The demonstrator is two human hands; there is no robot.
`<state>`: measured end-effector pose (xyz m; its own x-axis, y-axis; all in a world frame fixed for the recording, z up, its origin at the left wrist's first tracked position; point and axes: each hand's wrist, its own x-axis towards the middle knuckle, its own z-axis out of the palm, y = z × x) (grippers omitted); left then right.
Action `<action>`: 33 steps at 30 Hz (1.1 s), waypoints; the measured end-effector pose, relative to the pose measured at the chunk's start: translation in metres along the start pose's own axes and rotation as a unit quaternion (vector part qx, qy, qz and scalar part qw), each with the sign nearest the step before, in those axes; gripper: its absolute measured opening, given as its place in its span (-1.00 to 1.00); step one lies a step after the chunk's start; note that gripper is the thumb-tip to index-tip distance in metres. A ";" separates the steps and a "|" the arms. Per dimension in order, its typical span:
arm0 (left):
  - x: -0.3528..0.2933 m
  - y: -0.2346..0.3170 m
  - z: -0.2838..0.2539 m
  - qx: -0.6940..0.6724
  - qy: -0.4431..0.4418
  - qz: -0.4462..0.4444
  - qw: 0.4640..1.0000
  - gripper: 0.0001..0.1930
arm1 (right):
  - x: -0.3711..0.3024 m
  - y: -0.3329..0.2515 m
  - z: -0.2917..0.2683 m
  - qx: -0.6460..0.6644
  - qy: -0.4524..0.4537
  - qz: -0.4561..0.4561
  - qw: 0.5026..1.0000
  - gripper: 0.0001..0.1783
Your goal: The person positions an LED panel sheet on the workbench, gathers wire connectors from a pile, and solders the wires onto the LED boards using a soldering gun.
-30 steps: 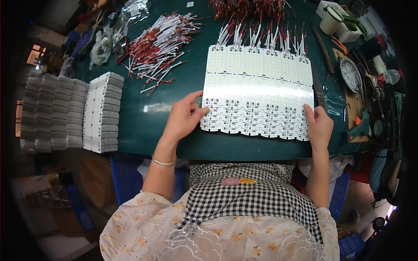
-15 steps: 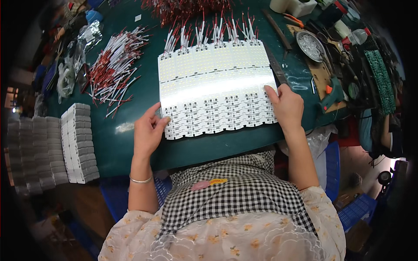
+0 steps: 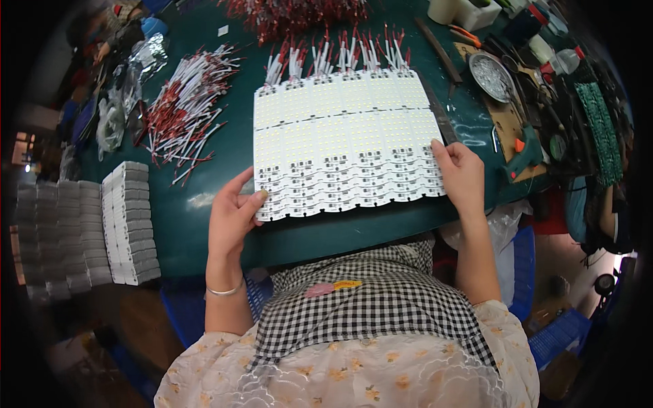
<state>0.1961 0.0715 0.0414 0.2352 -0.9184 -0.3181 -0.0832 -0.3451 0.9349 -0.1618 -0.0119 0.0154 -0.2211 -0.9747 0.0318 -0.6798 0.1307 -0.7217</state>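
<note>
White LED circuit boards, overlapping in staggered rows, lie before me as one wide sheet. Rows of yellowish chips cover them, and the near edge is scalloped. My left hand grips the lower left edge, thumb on top and fingers partly hidden beneath. On the right edge, my right hand pinches the boards with its thumb on top; its other fingers curl under. Red and white wires stick out along the far edge of the boards.
Loose red and white wires lie in a pile at left. Stacked white boards stand at the table's left edge. At right are a metal bowl, a green glue gun and orange-handled pliers. More red wires heap at the back.
The boards have tilted slightly, and the bright glare band across them is gone. Both hands keep their grip on the edges; the whole view has shifted a little.
</note>
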 end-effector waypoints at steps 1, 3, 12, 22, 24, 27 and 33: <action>0.002 0.002 -0.003 -0.080 -0.051 -0.021 0.995 -0.42 | 0.004 0.006 0.001 0.068 -0.032 0.021 0.997 -0.55; 0.003 0.001 -0.004 -0.080 -0.039 0.001 0.996 -0.42 | 0.003 -0.001 0.003 0.171 -0.062 0.040 0.983 -0.58; 0.048 -0.013 -0.008 -0.012 -0.045 0.093 0.995 -0.41 | 0.021 -0.012 0.019 0.031 0.037 -0.042 0.998 -0.52; 0.045 -0.007 -0.003 0.276 -0.025 0.127 0.952 -0.42 | 0.009 -0.004 0.028 -0.149 0.071 -0.117 0.979 -0.57; 0.042 -0.010 -0.002 0.256 -0.012 0.146 0.955 -0.43 | 0.006 -0.004 0.029 -0.169 0.070 -0.121 0.976 -0.57; 0.036 -0.007 -0.004 0.302 -0.009 0.150 0.941 -0.44 | 0.003 -0.005 0.027 -0.179 0.054 -0.115 0.976 -0.56; 0.025 0.007 0.005 0.441 0.022 0.142 0.886 -0.46 | -0.003 -0.005 0.018 -0.140 0.041 -0.114 0.983 -0.59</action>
<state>0.1967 0.0455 0.0397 0.1194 -0.9907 -0.0654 -0.8647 -0.1362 0.4835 -0.1448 -0.0126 0.0060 -0.0883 -0.9682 0.2340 -0.8818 -0.0333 -0.4705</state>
